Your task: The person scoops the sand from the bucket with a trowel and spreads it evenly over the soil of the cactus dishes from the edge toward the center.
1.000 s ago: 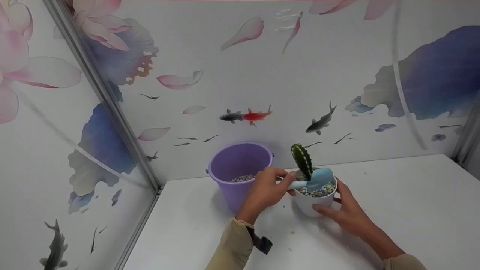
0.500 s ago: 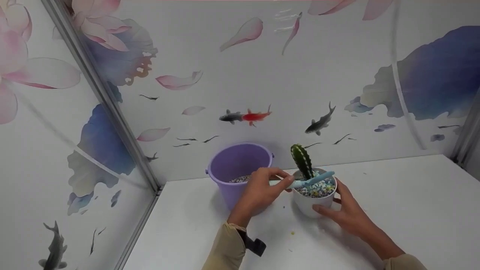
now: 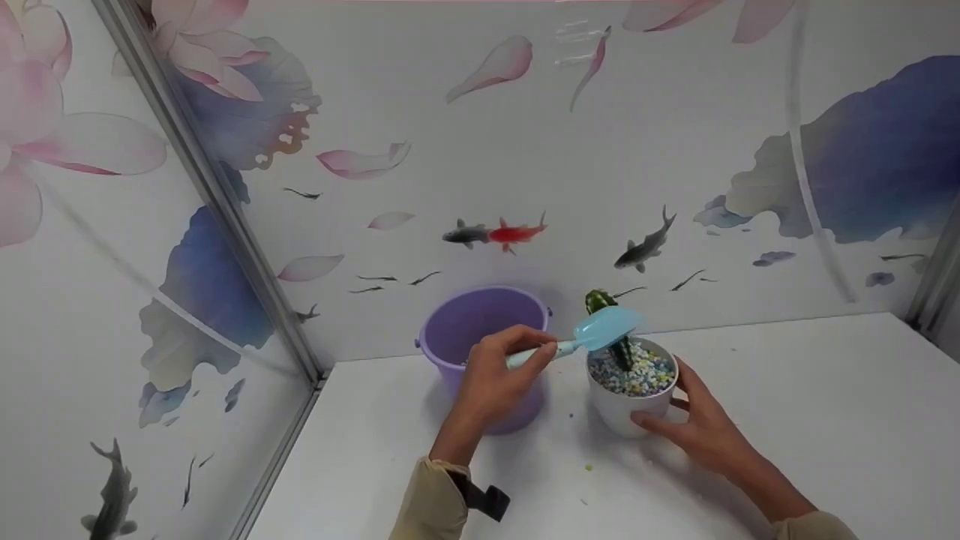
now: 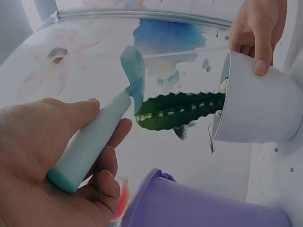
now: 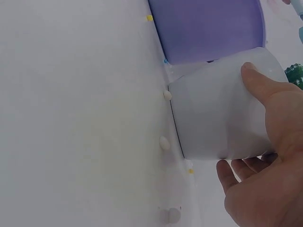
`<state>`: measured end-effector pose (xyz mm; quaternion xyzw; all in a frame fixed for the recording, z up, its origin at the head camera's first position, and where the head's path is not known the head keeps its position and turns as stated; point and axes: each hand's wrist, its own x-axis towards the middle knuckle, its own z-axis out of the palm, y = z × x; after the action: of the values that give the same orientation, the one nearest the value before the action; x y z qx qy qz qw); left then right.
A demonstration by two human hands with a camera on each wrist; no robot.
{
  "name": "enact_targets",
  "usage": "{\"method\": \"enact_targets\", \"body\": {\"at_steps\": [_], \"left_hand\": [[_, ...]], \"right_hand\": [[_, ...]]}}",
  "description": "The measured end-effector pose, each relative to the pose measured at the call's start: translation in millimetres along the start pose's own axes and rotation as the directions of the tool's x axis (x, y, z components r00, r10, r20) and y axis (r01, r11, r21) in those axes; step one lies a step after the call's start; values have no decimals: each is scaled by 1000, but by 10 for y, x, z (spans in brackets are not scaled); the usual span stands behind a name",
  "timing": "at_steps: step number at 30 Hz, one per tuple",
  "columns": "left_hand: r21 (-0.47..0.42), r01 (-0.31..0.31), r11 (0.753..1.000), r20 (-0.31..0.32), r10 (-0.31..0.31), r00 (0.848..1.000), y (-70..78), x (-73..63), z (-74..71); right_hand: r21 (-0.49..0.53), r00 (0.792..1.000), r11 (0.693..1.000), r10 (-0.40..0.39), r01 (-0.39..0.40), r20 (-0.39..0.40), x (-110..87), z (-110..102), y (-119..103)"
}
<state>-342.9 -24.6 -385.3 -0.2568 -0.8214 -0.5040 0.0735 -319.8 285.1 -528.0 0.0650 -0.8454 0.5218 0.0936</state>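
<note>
My left hand [image 3: 495, 375] grips the pale handle of a small light-blue toy shovel [image 3: 606, 328]. Its blade is raised above the pot and overlaps the cactus in the head view. The green ridged cactus [image 4: 180, 111] stands in a white flowerpot [image 3: 630, 412], rooted in multicoloured pebbles [image 3: 637, 375] that fill it nearly to the rim. My right hand [image 3: 705, 427] holds the flowerpot from the right, thumb on the near side and fingers round the far side. In the right wrist view the pot's base stands on the table.
A purple bucket [image 3: 442, 349] stands left of the flowerpot, close to the back wall; its contents are mostly hidden by my left hand. A few stray pebbles [image 5: 164, 143] lie on the white table [image 3: 810, 405]. Painted wall panels rise at the back and left.
My left hand has drawn the shovel up and left, off the pebbles in the pot, its blade turning on the way. The right hand keeps its hold on the flowerpot.
</note>
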Motion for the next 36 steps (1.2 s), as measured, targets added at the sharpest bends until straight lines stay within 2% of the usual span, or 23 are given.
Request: {"method": "enact_targets", "body": {"at_steps": [5, 10, 13, 16, 19, 22, 24, 27, 31, 36], "left_hand": [[-37, -42, 998, -91, 39, 995, -62, -10, -99], [-58, -23, 998, -120, 16, 993, -108, -23, -215], [-73, -5, 997, -131, -5, 991, -147, -36, -280], [-70, 3, 998, -152, -14, 988, -192, -56, -339], [-36, 11, 999, -171, -17, 985, -246, -80, -400], [-14, 20, 1000, -183, -22, 983, -313, -104, -456], [2, 30, 1000, -196, -29, 980, -364, -112, -490], [23, 49, 999, -218, -42, 975, -431, -120, -533], [63, 63, 996, -240, -46, 970, -506, -127, -577], [116, 86, 990, -257, -54, 965, -540, -123, -620]], "right_hand": [[-15, 1000, 1000, -2, 1, -11, -3, -4, -5], [-40, 999, 999, -2, 1, -34, -9, -14, -45], [-63, 997, 998, -24, 19, -74, -20, -21, -88], [-87, 986, 995, -67, 55, -149, -40, -8, -137], [-125, 959, 986, -140, 112, -248, -61, 33, -187], [-184, 913, 966, -236, 182, -333, -83, 99, -252], [-218, 885, 950, -291, 223, -363, -103, 156, -311], [-259, 851, 920, -375, 293, -367, -140, 256, -424], [-262, 822, 886, -455, 382, -343, -167, 416, -573], [-208, 812, 873, -487, 441, -320, -159, 616, -709]]}}
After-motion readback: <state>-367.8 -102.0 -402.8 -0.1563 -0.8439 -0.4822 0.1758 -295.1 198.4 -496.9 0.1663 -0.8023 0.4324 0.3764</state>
